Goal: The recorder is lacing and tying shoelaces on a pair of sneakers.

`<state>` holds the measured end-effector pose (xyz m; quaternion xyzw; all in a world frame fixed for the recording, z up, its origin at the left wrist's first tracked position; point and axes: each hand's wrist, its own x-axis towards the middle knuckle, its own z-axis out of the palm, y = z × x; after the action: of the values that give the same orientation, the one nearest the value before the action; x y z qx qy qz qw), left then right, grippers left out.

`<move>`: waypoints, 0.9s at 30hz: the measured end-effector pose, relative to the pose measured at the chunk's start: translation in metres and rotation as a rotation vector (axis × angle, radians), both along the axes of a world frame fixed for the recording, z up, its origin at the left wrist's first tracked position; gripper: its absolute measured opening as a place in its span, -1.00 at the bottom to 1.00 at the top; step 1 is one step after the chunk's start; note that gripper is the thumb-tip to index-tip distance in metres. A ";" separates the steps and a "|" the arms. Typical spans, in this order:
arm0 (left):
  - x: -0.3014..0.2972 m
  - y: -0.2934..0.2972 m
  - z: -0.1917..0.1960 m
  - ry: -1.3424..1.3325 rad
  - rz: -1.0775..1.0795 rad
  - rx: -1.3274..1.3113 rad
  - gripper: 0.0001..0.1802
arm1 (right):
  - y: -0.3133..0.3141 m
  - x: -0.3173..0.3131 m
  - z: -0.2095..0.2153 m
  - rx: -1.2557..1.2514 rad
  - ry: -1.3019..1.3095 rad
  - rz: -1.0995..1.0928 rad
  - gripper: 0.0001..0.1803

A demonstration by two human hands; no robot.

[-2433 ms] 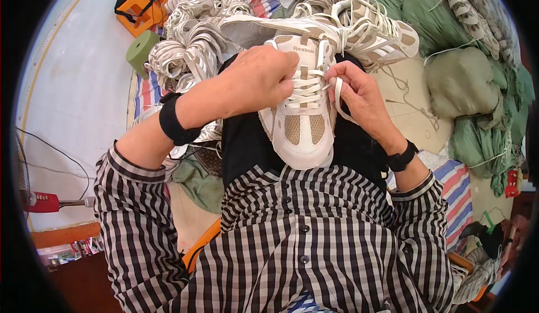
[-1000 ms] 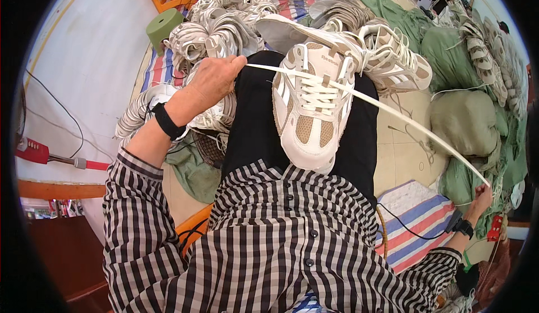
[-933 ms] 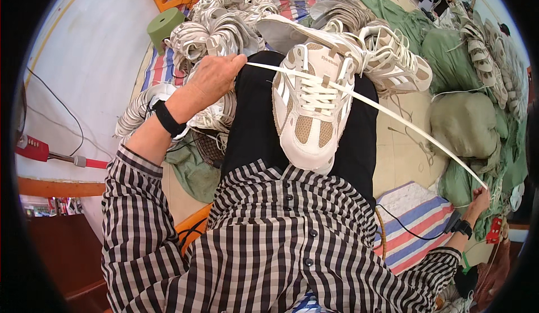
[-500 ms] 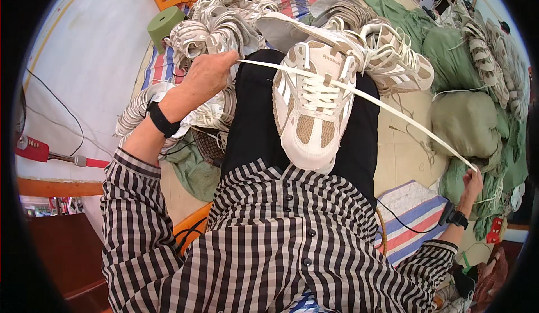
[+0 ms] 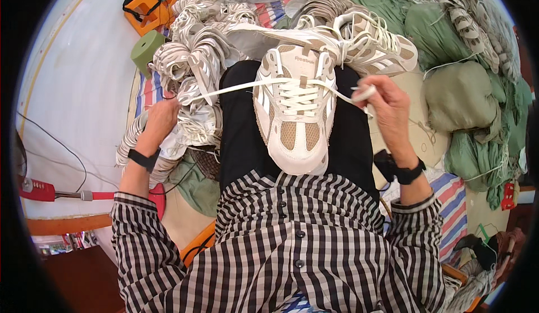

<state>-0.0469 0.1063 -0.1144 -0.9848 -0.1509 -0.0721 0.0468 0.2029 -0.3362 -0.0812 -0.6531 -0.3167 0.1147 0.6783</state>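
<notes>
Nearest the camera was the checked shirt [image 5: 292, 257], its sleeves running out to both sides. Above it a white and tan shoe [image 5: 295, 116] lay on the lap, on dark trousers [image 5: 241, 139], toe toward the body and tongue pointing away. A flat white lace [image 5: 236, 88] ran through its top eyelets and out to both sides. The left hand [image 5: 160, 119] was out to the left, fingers closed on the end of the lace, which stretched taut from there to the shoe. The right hand [image 5: 387, 105] sat just beside the shoe on the right, fingers pinched together on the other lace end, with a short white tip sticking out above the thumb. The shoe looked light and fairly stiff in the sole, soft in the mesh upper; it would likely stay put on the lap if the pulls were even. The lace seemed limp, thin and somewhat slippery, best taken close to its stiffened tip or held flat between thumb and finger. Farther out, a heap of similar shoes [image 5: 208, 60] spread to the left and ahead, another laced shoe [image 5: 376, 46] lay just beyond the one on the lap, green sacks [image 5: 460, 94] were piled to the right, and an orange crate [image 5: 149, 4] stood far off.
</notes>
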 end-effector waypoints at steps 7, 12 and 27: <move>-0.040 0.009 -0.039 0.066 -0.022 0.034 -0.79 | 0.055 -0.012 -0.004 0.084 -0.101 -0.108 -0.90; -0.073 0.024 -0.072 0.166 0.071 0.009 -0.81 | 0.054 -0.015 -0.008 -0.047 -0.305 -0.180 -0.93; -0.149 0.055 -0.145 0.201 0.184 -0.128 -0.91 | 0.054 -0.017 -0.003 -0.128 -0.744 -0.237 -0.83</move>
<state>-0.1964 0.1610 -0.2590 -0.9700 -0.2396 0.0411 0.0053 0.1863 -0.2822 -0.0843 -0.7232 -0.4554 -0.1891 0.4836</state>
